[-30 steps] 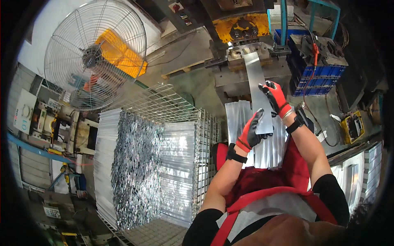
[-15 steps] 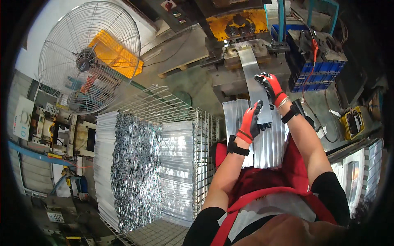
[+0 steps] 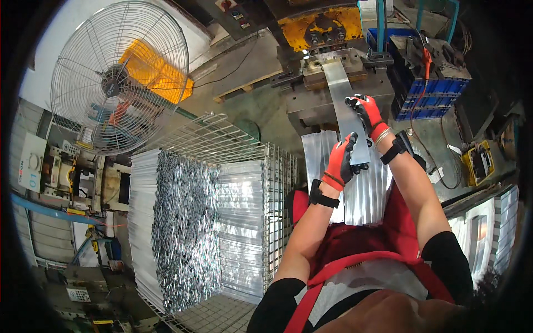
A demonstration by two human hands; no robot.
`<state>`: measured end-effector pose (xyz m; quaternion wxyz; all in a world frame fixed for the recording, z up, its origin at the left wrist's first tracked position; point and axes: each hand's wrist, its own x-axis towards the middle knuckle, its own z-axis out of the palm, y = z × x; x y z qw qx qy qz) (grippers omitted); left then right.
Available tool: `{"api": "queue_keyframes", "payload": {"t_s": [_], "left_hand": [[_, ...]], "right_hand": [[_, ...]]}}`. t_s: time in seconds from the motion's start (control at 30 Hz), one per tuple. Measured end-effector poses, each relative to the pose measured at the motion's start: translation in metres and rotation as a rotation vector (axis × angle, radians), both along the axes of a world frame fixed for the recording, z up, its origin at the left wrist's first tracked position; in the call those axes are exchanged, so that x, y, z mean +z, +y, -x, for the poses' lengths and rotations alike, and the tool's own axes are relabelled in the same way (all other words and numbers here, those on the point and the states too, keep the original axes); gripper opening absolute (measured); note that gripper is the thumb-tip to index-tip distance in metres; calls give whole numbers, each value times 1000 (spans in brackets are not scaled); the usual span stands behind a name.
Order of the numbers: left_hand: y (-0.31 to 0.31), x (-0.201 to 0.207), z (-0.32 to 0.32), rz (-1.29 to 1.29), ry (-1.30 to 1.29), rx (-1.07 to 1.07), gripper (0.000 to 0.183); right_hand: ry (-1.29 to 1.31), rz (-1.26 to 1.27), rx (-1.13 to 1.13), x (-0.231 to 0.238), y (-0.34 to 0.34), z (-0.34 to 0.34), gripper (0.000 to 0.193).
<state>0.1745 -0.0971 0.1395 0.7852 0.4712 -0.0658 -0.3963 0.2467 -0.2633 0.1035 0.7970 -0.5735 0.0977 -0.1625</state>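
Note:
A long, flat metal strip [image 3: 343,105] runs from the press die [image 3: 331,62] back toward my body, its far end lying on the die. Near its close end, my left hand [image 3: 342,158] in a red and black glove grips the strip's edge. Further along, my right hand [image 3: 365,114], gloved alike, grips the opposite edge with fingers curled. Below the strip, a pile of similar metal strips [image 3: 363,194] lies in front of me, reaching to my red apron [image 3: 355,238].
At left stands a wire cage [image 3: 280,166] with dense stacks of metal strips [image 3: 186,222]. Behind it is a large fan [image 3: 116,80]. Blue crates [image 3: 427,97] stand right of the press [image 3: 322,28]. A yellow bin [image 3: 478,162] sits at far right, near a hanging cable.
Both hands and the strip stay almost in place. The view has shifted very slightly.

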Motion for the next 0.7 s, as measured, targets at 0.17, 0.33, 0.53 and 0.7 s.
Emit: {"api": "queue_keyframes", "payload": {"t_s": [0.17,0.33,0.53,0.7], "left_hand": [[0,-26,-2,32,82,113,41],[-3,-16,1,-54,-36,121,40],[2,-13,1,172,-28,9,39],[70,-82,14,-263,-495,131,28]], "right_hand": [[63,36,12,3,4,2,14],[42,201,-41,6,1,6,14],[20,152,-15,4,-2,4,21],[-54,896,-116,30,17,60,45]]}}
